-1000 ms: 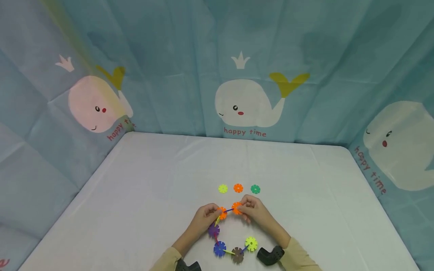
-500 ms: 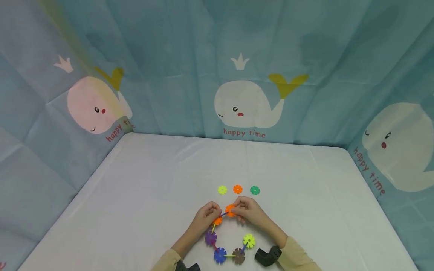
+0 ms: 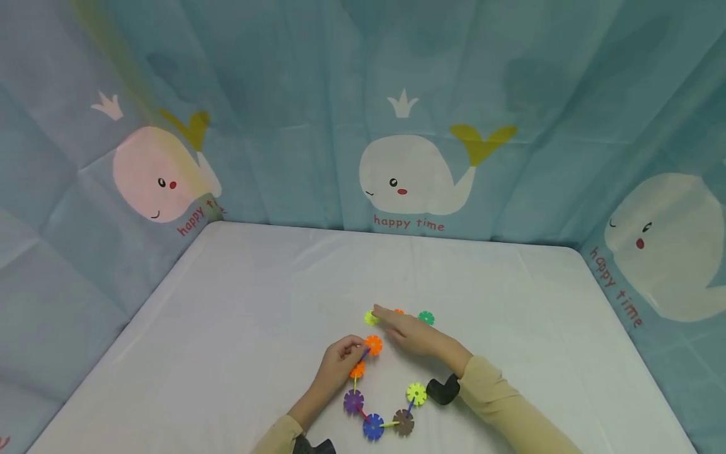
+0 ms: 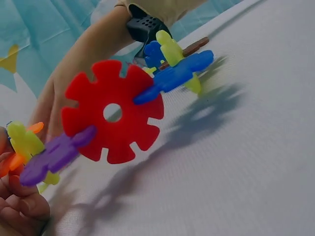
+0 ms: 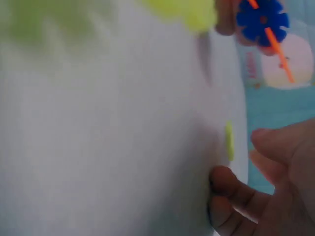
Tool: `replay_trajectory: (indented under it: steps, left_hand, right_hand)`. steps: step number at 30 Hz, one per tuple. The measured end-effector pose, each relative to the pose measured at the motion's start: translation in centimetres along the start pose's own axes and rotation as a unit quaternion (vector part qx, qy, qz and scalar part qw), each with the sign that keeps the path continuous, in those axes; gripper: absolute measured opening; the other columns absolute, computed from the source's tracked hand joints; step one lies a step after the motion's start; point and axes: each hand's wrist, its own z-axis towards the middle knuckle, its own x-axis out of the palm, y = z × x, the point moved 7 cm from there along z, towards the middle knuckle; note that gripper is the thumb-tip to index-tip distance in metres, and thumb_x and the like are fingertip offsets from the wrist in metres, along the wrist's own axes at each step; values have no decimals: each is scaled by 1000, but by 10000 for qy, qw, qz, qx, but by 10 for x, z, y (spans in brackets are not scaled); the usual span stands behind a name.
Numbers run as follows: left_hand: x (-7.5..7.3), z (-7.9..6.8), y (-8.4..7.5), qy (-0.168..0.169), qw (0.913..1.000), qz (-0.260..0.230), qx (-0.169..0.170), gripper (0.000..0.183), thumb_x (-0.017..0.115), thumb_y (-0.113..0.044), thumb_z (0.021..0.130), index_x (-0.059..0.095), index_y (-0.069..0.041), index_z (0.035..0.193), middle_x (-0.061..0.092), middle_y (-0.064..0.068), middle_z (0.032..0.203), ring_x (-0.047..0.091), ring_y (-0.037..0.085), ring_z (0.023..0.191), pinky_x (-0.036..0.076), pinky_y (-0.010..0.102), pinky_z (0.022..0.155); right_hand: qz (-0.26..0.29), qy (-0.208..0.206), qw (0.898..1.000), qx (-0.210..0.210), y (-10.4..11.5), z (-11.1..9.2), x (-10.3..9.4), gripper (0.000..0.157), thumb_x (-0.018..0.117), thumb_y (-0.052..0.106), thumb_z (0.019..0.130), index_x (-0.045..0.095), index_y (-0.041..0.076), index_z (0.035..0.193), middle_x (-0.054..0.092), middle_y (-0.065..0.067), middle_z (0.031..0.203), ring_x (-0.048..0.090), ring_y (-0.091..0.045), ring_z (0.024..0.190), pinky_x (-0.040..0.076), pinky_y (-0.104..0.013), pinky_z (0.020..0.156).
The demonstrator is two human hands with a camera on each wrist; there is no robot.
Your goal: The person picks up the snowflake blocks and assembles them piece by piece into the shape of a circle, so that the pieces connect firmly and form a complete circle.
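Observation:
A curved chain of notched plastic discs, interlocked at their slots, rests partly on the table. My left hand [image 3: 338, 360] pinches its far end, near the orange disc [image 3: 372, 345] and a blue disc [image 5: 263, 24]. Farther along the chain come a purple disc [image 3: 353, 401], a red disc [image 4: 93, 98], a blue disc [image 3: 373, 427], a brown disc [image 3: 404, 422] and a yellow-green disc [image 3: 416, 394]. My right hand [image 3: 414, 333] reaches with extended fingers over a loose yellow-green disc [image 3: 370, 318]. In the right wrist view, thumb and fingers stand apart around that disc.
A loose orange disc [image 3: 399, 311], mostly covered by the right hand, and a loose green disc [image 3: 426, 318] lie in the same row. The white table [image 3: 255, 302] is enclosed by a blue whale-print curtain [image 3: 317, 157].
My right hand has let go of the chain's orange end disc and moved away and leftward over the loose yellow-green disc. My left hand keeps its hold; the orange end has swung left.

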Motion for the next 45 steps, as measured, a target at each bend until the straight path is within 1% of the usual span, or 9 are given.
replay_trajectory:
  steps: [3,7,11,17,20,28,33,37,45]
  left_hand:
    - [0,0,0,-35,9999,-106,-34,9,55,-4,88,60,4,86,48,-1,62,40,4,54,34,16,51]
    - [1,-1,0,-58,9999,-126,-14,9,55,-2,87,60,5,85,48,-1,64,40,4,55,34,16,52]
    - [0,-2,-1,-68,10000,-58,35,9,56,-2,87,61,6,84,48,-2,63,39,3,54,33,16,51]
    - [0,-2,0,-33,10000,23,18,9,57,-4,87,61,4,84,46,-3,61,37,3,53,31,16,50]
    - [0,-1,0,-9,10000,27,89,10,58,-5,86,60,4,84,45,-4,60,36,4,53,30,16,50]
    - [0,-2,3,-126,9999,36,8,9,57,-4,87,60,5,84,44,-4,60,37,3,52,31,15,49]
    - [-2,-2,3,-204,9996,-76,-160,9,54,-2,88,58,6,85,44,-2,60,37,3,51,31,15,47]
    - [-3,-1,2,-247,9993,-98,-244,10,52,-2,89,57,6,86,46,-1,61,38,3,52,32,16,48]
    - [-3,0,3,-296,9990,-57,-336,11,51,-4,90,56,5,87,46,1,61,39,5,52,32,16,48]
  right_hand:
    - [-740,365,9964,-201,6,1,2,39,48,11,93,43,3,131,42,-8,133,39,-20,119,31,-35,96]
    - [-1330,-29,9903,-395,12,2,-3,37,59,14,87,53,1,122,58,-10,110,55,-22,97,43,-32,83]
    - [-1504,-326,9873,-395,8,3,-1,36,63,16,84,57,2,118,50,-4,91,50,-14,74,43,-23,65]
    - [-1280,-413,9895,-522,8,4,2,20,64,13,83,64,3,100,54,-8,112,54,-20,97,43,-29,82]
    - [-1289,-401,9887,-643,11,6,2,15,64,10,83,63,4,96,58,-7,108,54,-21,99,42,-30,83]
    - [-67,-1052,9943,-173,-3,7,-9,22,71,0,72,59,9,90,53,2,82,45,-10,69,41,-24,61]
    - [1057,-1338,9850,285,-12,-9,-16,9,70,5,75,62,7,76,54,7,68,48,-7,59,43,-24,54]
    - [1862,-1239,9746,152,-6,-19,-16,5,67,2,78,62,2,77,59,1,71,55,-10,61,47,-25,55]
    - [1736,-1539,9725,-191,6,-18,-17,8,68,-3,75,63,3,74,62,-3,75,57,-12,66,48,-25,62]
